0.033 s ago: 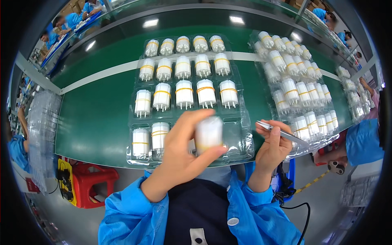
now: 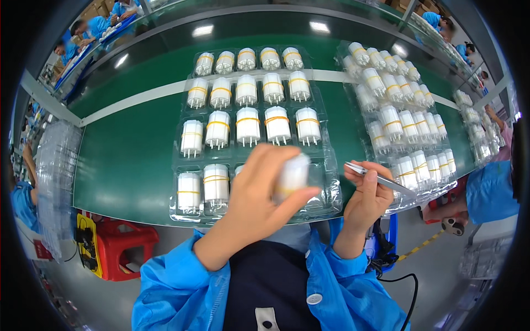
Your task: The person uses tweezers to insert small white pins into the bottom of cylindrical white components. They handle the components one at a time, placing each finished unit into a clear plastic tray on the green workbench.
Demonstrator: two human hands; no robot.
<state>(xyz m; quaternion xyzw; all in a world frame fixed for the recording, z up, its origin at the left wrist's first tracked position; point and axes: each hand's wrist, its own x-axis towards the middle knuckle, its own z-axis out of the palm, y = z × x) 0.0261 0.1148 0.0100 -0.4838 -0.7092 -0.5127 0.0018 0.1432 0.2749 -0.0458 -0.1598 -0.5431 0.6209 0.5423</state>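
Note:
My left hand (image 2: 259, 193) is closed around a white cylindrical part (image 2: 292, 175), blurred by motion, over the near row of a clear plastic tray (image 2: 178, 212). In that tray several white cylinders with metal pins (image 2: 248, 126) lie in rows, most of them wrapped with a yellow band. My left hand hides part of the near row. To the right of the tray, my right hand (image 2: 369, 193) grips metal tweezers (image 2: 381, 180), their tips pointing left toward the tray's edge.
A second stack of clear trays (image 2: 395, 124) with similar white cylinders stands on the right of the green table (image 2: 121, 149). Stacked clear trays (image 2: 58, 176) are at the left end. A red stool (image 2: 127, 248) is below. Other people in blue work around the edges.
My left hand has shifted slightly to the right with the white cylindrical part. My right hand stays nearly in place with the tweezers.

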